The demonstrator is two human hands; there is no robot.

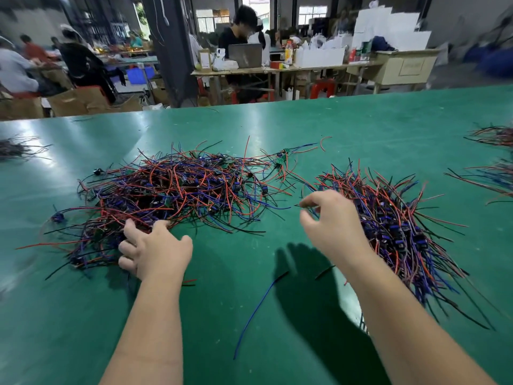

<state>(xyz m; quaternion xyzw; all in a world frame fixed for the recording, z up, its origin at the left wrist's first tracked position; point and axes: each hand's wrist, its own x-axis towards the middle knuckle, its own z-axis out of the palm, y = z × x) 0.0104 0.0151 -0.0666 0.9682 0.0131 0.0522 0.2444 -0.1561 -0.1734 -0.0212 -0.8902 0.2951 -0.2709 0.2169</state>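
Item 1: tangled heap (pixel 177 187) of red, blue and black leads with small connectors, lying centre-left on the green table (pixel 361 129).
Item 2: left hand (pixel 155 248), which I log at the heap's near edge, fingers curled into it and gripping a clump of leads.
Item 3: aligned bundle (pixel 402 226) of like leads, well to the right of the heap.
Item 4: right hand (pixel 330 218), raised at that bundle's left edge. Its thumb and forefinger are drawn together by the wire tips; through the blur I cannot tell whether a lead is pinched.
Item 5: single blue lead (pixel 258 309), flat between my forearms.
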